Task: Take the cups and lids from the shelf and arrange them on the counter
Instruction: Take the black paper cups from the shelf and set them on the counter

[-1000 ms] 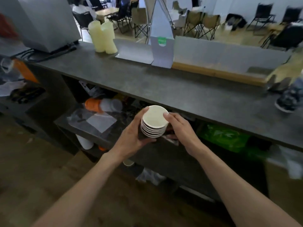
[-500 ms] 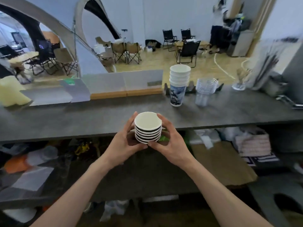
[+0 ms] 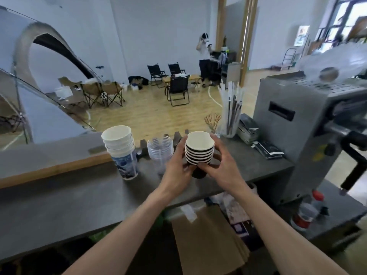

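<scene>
Clasping black cup stack (image 3: pixel 199 152) between curled left hand (image 3: pixel 176 172) and right hand (image 3: pixel 224 167), over counter (image 3: pixel 79 197).

This is a drinks stand set up inside a large hall. A long grey counter (image 3: pixel 59 195) carries 3 stacks of disposable cups: white paper cups (image 3: pixel 119 143), clear plastic cups (image 3: pixel 159 150) and black-banded paper cups (image 3: pixel 199 151). Beside them stand a jar of wrapped straws (image 3: pixel 231 110) and a holder of wooden stirrers (image 3: pixel 212 121). A grey metal machine (image 3: pixel 297 124) with a black lever (image 3: pixel 355 155) fills the counter's right end, and flat cardboard (image 3: pixel 208 245) is stored underneath. Beyond the counter lies an open wooden floor (image 3: pixel 151 116) with a painted curved line (image 3: pixel 215 98), folding chairs (image 3: pixel 177 89) around a low table (image 3: pixel 193 77), and a tent arch (image 3: pixel 25 46) at the left.
</scene>
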